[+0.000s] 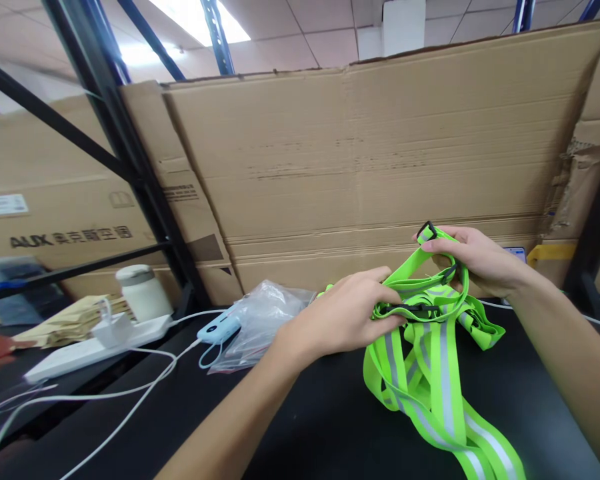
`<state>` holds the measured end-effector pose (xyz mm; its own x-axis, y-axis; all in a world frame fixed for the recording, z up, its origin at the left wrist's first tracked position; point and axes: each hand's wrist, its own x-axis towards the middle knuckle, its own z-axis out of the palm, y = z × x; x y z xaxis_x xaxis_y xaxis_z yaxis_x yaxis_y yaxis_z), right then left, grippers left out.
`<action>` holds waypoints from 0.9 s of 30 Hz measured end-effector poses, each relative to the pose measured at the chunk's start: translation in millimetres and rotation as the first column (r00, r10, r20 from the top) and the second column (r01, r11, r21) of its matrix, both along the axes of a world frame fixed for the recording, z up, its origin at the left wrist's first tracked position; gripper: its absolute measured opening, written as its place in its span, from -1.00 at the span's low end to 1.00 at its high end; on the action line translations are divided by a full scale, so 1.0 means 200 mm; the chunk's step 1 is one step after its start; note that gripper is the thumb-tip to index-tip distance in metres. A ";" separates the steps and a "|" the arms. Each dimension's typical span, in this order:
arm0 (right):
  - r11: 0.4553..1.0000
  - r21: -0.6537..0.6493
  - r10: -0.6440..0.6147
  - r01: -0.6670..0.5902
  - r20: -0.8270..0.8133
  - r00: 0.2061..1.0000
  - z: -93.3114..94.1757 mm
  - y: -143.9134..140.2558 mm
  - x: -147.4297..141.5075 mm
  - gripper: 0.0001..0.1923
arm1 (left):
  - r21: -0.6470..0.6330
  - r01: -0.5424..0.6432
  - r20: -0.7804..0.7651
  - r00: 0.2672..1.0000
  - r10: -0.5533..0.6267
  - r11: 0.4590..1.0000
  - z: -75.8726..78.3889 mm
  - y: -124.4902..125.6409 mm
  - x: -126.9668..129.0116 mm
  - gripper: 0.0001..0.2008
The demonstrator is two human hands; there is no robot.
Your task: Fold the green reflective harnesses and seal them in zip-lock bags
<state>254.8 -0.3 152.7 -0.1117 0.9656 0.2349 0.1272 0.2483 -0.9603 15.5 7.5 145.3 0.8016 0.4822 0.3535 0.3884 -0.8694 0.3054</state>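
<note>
Neon green straps with silver reflective stripes, joined like a reflective harness (445,373), hang between my hands and spill over the black table toward me. My left hand (353,310) is closed on gathered loops at the left, beside a black buckle (415,309). With thumb and fingers, my right hand (473,257) pinches a strap at the upper right, near a black slider (427,232). More folded strap (480,323) lies below the right hand. Part of the bundle is hidden behind the left hand.
Left of my hands lie a clear plastic bag (267,313) and a light blue power bank (219,327) with a white cable. Farther left are a power strip (100,350) and a white bottle (144,293). A cardboard wall (355,153) stands behind the table (300,427).
</note>
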 end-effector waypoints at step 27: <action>0.945 -0.142 0.324 -0.295 0.273 0.906 0.00 -0.06 0.07 -0.55 | -0.243 0.223 0.254 0.954 -0.160 0.944 0.02 0.00 0.02 -0.78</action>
